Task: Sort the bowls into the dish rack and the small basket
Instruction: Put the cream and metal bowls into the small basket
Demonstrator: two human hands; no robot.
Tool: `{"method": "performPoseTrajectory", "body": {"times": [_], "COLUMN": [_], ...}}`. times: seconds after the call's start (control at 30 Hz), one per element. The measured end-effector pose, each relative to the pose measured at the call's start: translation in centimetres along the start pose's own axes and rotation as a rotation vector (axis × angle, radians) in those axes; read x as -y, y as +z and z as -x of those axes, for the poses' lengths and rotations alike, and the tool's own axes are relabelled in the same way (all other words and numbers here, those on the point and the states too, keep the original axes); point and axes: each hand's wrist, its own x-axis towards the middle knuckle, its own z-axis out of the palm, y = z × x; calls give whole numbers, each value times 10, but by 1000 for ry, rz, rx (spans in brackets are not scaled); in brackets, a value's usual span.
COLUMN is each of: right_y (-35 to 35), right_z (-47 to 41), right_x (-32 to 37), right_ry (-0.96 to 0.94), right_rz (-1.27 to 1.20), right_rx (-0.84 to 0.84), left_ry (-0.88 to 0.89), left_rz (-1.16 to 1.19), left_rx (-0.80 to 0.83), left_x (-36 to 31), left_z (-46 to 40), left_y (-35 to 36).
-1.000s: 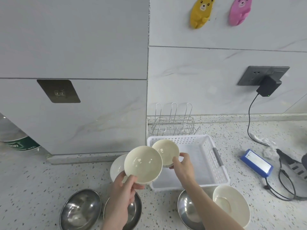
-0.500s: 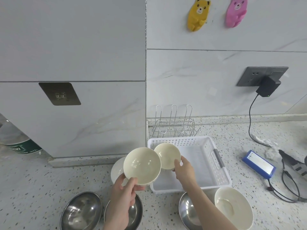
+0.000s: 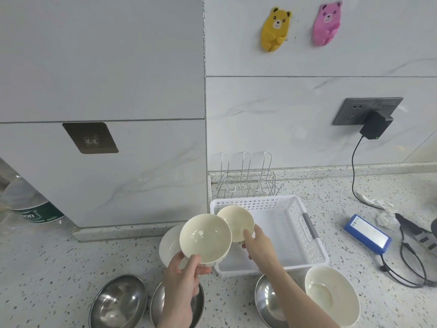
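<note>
Speckled kitchen counter: left hand (image 3: 183,278) grips a cream bowl (image 3: 205,237) by its rim, right hand (image 3: 261,247) pinches a smaller bowl (image 3: 236,221) over the white basket (image 3: 314,252), likely for dropping in; wire dish rack (image 3: 248,181) behind

yellow bear hook (image 3: 275,29), pink bear hook (image 3: 327,23), blue device (image 3: 366,233) on counter

Wire rack (image 3: 247,179) sits behind the basket (image 3: 307,233), center frame; 3 metal bowls (image 3: 118,301) along the bottom edge.
</note>
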Motion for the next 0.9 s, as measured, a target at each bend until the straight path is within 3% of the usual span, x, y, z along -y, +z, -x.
{"method": "performPoseTrajectory", "body": {"times": [0.17, 0.7, 0.9], "right_y": [-1, -2, -1], "right_z": [5, 7, 2], "right_x": [2, 4, 2], "right_ry": [39, -147, -115], "right_rz": [107, 109, 135], "right_rx": [-164, -35, 23], "left_ry": [-11, 3, -23], "left_rz": [3, -28, -63], "left_rx": [0, 41, 73], "left_x": [0, -5, -7], "left_z": [2, 3, 2], "left_y": [-4, -3, -4]}}
